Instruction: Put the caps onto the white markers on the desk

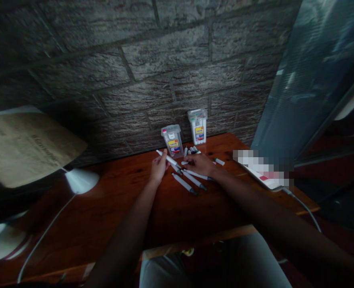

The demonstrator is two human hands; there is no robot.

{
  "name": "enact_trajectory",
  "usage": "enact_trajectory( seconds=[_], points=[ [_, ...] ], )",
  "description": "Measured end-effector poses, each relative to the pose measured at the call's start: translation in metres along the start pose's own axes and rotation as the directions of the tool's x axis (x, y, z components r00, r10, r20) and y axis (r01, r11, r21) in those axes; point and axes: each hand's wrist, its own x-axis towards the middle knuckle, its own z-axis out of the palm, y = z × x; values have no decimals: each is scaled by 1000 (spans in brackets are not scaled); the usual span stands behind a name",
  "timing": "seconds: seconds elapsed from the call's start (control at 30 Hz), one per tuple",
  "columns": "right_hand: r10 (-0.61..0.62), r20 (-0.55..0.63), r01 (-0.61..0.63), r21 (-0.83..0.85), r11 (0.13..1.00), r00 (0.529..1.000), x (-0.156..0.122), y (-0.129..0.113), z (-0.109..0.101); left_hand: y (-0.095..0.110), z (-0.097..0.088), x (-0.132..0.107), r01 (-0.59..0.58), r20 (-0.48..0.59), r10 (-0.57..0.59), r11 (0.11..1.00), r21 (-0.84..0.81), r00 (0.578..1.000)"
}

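Between the thumb and fingers of my left hand is a white marker, slanting down to the right with its tip end toward my right hand. My right hand is closed, its fingertips pinched at a small white marker cap. Several uncapped markers with grey tip ends lie on the table below the hands. Behind the right hand are several loose white caps, and another cap lies to its right. A clear marker case with a yellow label stands just behind my left hand.
A second clear case full of markers stands against the stone-block wall. At the wooden table's right is a partly pixelated flat device with a white cable. A lamp with a printed shade stands left, trailing its cord.
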Motion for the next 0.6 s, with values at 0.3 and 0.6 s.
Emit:
enact_trajectory(
  seconds=[0.3, 0.6],
  points=[
    [-24, 40, 24, -6, 1000, 999, -2, -4, -2, 4, 1, -3, 4, -2, -4, 1000, -17, 1000],
    [-12, 66, 15, -48, 999, 998, -1, -2, -1, 2, 1, -2, -1, 2, 1, 1000, -4, 1000]
  ],
)
